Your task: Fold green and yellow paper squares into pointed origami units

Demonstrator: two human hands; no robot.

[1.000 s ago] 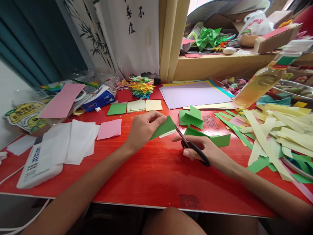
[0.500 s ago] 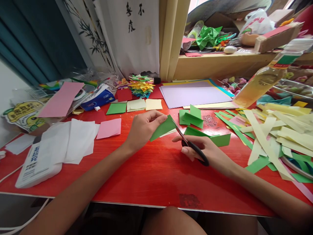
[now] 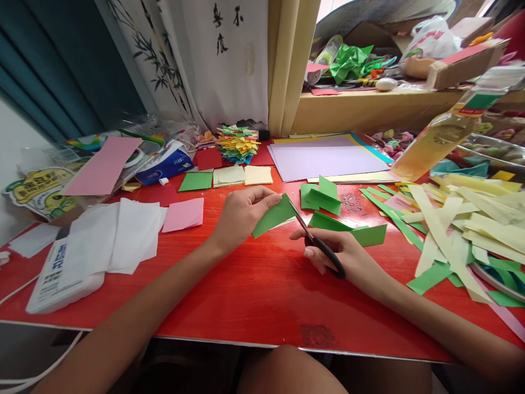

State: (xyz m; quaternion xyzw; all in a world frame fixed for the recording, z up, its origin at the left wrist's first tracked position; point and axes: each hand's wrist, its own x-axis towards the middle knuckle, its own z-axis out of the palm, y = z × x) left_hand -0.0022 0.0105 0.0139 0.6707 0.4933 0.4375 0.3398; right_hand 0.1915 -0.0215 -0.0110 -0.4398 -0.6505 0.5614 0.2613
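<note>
Over the middle of the red table (image 3: 229, 306), a folded green paper (image 3: 272, 216) was pinched between the thumb and fingers of the left hand (image 3: 244, 219), its right edge at the blades of the scissors (image 3: 315, 239). The right hand's (image 3: 340, 251) fingers were closed around the black handles. Beyond lay green pieces (image 3: 322, 197), with pale strips (image 3: 447, 235) to the right and a pink square (image 3: 183, 214) to the left.

The lone view looks forward and down from the wearer's head, close over the table (image 3: 246, 306), its edges seemingly stretched.
</note>
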